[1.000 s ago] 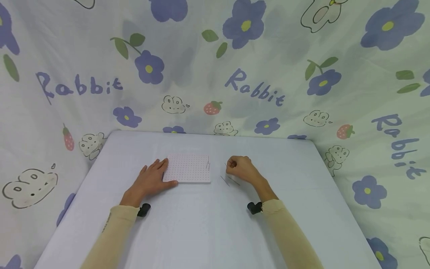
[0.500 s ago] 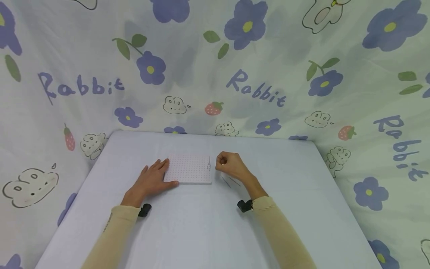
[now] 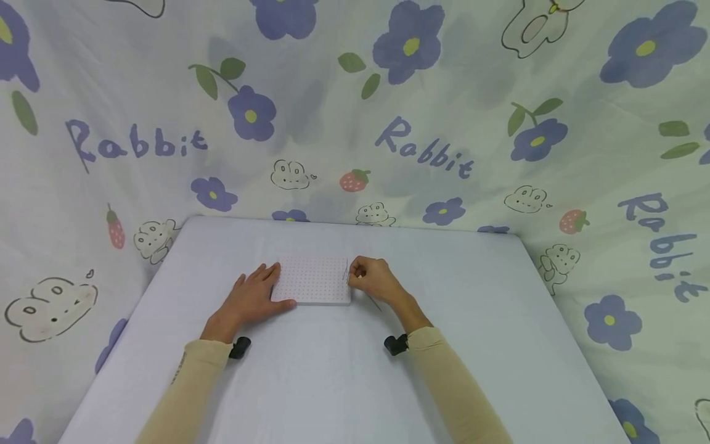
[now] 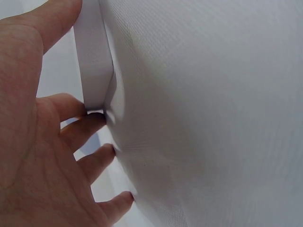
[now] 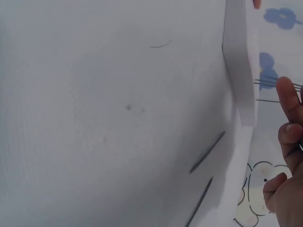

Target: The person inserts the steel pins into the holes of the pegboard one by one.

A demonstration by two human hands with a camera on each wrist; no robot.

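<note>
A white pegboard [image 3: 310, 280] with a grid of small dots or holes lies flat on the table. My left hand [image 3: 255, 300] rests at its left side, fingers spread; the thumb lies along the near edge and fingertips touch the left corner in the left wrist view. At the board's right edge, my right hand [image 3: 374, 277] pinches a thin dark needle between thumb and index finger, mostly hidden by the fingers. Several thin needles [image 5: 265, 83] stand up from the board beside those fingertips. Two more dark needles [image 5: 207, 153] lie on the table under the right hand.
The white-covered table [image 3: 333, 370] reaches back to a hanging cloth [image 3: 310, 135] printed with flowers and rabbits. A short curved dark thread or hair [image 5: 161, 46] shows on the table cover in the right wrist view.
My right hand has moved left from above the loose needles to the board's right edge, thumb and index finger kept together. The left hand has stayed on the board.
</note>
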